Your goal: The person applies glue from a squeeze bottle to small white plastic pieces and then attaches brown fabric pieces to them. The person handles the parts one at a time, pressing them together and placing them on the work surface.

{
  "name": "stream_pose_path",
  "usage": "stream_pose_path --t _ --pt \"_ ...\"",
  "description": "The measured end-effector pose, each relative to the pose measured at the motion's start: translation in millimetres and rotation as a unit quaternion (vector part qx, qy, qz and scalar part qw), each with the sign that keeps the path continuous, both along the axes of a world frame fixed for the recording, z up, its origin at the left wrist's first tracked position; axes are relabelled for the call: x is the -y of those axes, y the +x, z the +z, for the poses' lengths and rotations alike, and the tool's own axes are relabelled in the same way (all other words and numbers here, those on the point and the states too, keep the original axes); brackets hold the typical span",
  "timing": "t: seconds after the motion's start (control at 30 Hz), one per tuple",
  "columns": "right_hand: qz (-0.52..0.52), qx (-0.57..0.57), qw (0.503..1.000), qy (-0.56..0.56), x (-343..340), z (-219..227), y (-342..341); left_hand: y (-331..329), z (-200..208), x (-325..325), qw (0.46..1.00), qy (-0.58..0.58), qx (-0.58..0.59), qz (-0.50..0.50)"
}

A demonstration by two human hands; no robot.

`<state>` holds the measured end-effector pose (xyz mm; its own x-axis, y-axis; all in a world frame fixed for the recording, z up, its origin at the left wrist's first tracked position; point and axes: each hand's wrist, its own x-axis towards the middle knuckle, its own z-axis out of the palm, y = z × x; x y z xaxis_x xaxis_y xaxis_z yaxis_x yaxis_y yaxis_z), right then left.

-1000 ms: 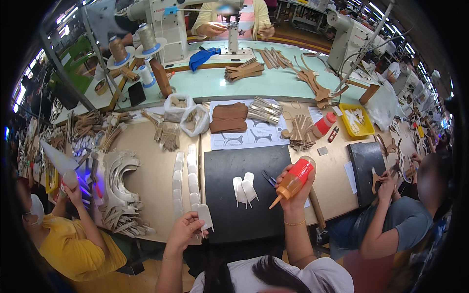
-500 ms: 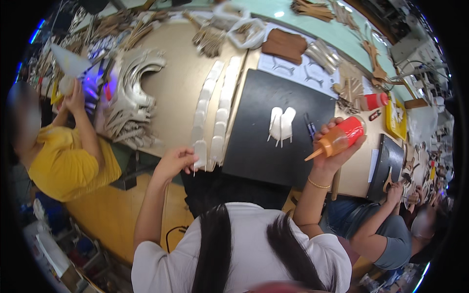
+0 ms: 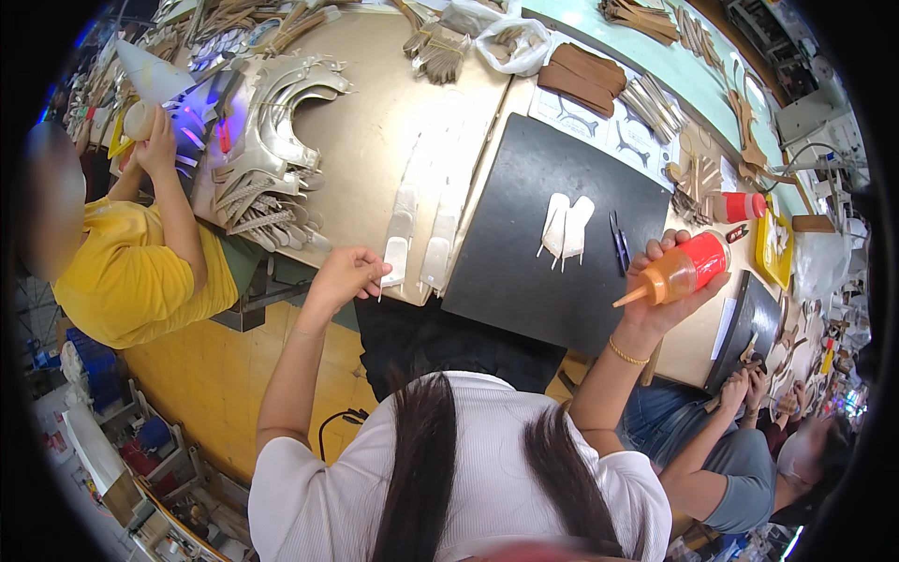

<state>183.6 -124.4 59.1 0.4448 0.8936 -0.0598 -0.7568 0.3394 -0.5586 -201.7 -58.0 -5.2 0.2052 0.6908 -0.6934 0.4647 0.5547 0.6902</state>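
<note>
Bottle (image 3: 682, 266), red and orange with a pointed tip, is inside the right hand (image 3: 667, 302), near the right edge of the black board (image 3: 506, 220). Fingers wrap around its body. It looks like soft plastic, light enough for one hand; I would hold it by this wide part, because the thin tip probably bends. Left of the board, a white piece (image 3: 396, 261) lies just beside the left hand (image 3: 345, 279). Its fingertips are close together at the edge; I cannot tell if they grip. The piece seems thin and light, so the edge is probably the best hold. On the board lie more white pieces (image 3: 577, 223).
</note>
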Motion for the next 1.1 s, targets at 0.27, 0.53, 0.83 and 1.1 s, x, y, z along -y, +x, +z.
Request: stream_pose_path --t 0.27,0.53,0.83,1.1 --pt "-0.016 -0.030 0.999 -0.005 2 1 3 40 38 -5 0.925 0.229 -0.258 -0.155" --pt "-0.047 -0.001 0.999 -0.021 11 9 2 213 12 -18 0.855 0.472 0.049 -0.209" --pt "-0.128 0.013 0.991 -0.039 14 12 20 247 8 -18 0.828 0.483 -0.031 -0.283" --pt "-0.095 0.057 0.994 -0.015 4 15 10 242 7 -2 0.870 0.429 0.091 -0.227"
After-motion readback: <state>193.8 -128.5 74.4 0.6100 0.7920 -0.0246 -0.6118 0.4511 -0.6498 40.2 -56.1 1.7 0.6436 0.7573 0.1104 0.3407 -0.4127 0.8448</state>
